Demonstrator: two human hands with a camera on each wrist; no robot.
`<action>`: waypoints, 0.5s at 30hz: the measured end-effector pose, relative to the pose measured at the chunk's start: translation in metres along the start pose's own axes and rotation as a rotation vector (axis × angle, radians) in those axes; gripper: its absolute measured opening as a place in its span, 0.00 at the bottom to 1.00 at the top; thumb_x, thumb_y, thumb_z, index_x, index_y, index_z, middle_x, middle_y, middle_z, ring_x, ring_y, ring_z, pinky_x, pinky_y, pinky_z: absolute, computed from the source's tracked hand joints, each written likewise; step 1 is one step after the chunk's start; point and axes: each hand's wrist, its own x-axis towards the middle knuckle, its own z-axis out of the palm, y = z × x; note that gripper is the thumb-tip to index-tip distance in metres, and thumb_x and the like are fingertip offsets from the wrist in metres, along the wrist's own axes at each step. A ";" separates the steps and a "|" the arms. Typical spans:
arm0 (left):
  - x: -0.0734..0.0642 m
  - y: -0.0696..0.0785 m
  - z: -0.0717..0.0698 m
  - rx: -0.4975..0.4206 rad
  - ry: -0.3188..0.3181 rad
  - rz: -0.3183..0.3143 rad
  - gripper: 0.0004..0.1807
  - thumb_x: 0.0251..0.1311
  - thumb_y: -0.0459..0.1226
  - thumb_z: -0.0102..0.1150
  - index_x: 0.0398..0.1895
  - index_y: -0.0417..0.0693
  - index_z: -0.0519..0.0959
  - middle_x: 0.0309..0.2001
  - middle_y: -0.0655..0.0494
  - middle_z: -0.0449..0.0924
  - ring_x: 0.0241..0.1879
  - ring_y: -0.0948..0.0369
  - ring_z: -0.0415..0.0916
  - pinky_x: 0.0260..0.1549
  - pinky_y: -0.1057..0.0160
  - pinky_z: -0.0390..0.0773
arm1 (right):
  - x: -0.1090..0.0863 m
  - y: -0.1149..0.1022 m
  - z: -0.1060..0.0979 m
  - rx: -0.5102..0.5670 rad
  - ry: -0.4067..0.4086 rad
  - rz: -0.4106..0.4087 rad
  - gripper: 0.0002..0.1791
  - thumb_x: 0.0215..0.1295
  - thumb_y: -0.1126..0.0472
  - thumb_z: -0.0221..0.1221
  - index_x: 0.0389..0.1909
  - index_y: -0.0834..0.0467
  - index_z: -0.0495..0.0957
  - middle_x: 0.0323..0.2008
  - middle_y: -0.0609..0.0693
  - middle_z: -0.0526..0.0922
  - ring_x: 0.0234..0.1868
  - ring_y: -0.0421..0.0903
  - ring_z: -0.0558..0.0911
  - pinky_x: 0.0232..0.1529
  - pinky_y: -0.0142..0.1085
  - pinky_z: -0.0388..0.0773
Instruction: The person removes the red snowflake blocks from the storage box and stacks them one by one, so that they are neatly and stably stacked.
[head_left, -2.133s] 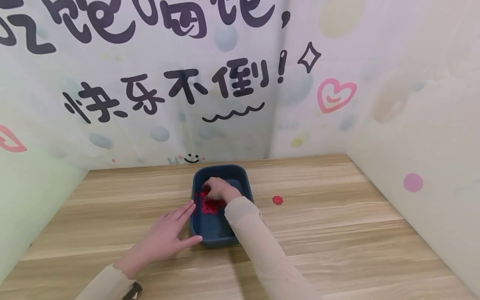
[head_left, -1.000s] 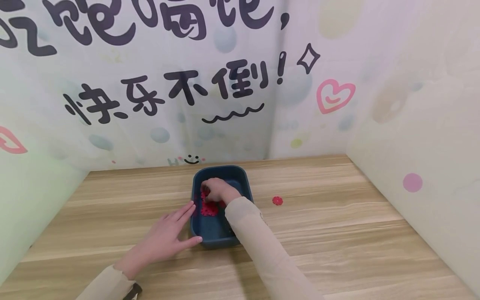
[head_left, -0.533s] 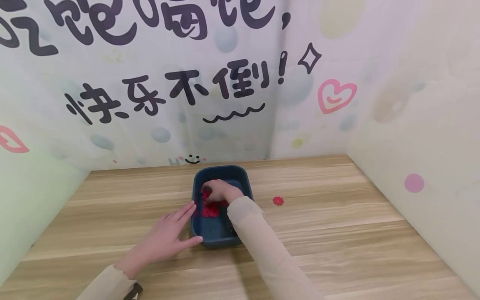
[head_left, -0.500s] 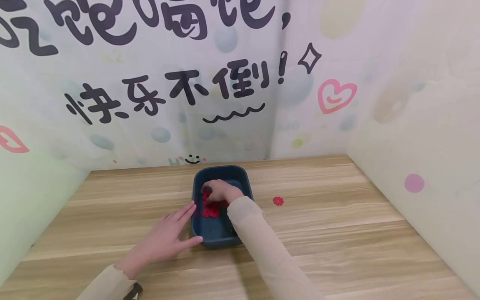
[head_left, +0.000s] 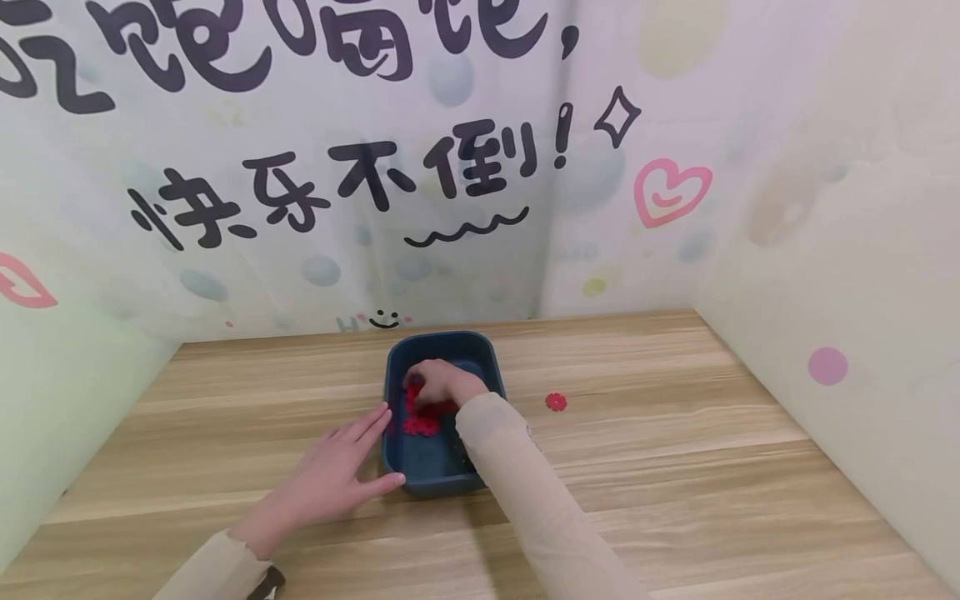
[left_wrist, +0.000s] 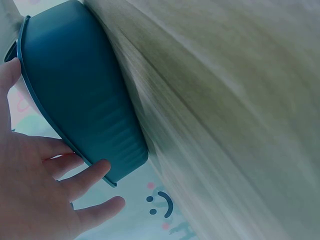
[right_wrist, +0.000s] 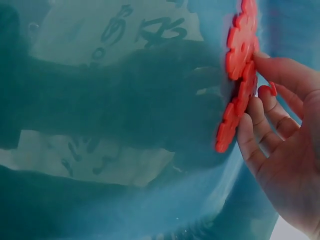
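Note:
Red snowflake discs, flat and flower-shaped, lie in a dark blue rectangular bin. My right hand reaches down into the bin from the right. In the right wrist view its thumb and curled fingers pinch at the red snowflake discs, and a small red edge shows between the fingers. How many it grips is hidden. My left hand rests against the bin's left side, fingers spread. The left wrist view shows its straight fingers touching the bin's rim and outer wall.
One loose red snowflake disc lies on the wooden table to the right of the bin. Behind stands a white printed backdrop with dark lettering, and pale walls close both sides.
The right hand stays inside the bin with only slight finger movement. The red discs beneath it have shifted a little. The left hand and the bin hold their place.

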 end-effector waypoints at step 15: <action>0.000 0.000 0.000 -0.005 0.004 0.000 0.44 0.50 0.62 0.50 0.63 0.41 0.59 0.64 0.49 0.55 0.57 0.48 0.61 0.50 0.41 0.58 | -0.008 -0.006 -0.042 0.056 0.061 -0.140 0.18 0.52 0.58 0.63 0.45 0.54 0.74 0.34 0.44 0.76 0.35 0.40 0.74 0.38 0.30 0.70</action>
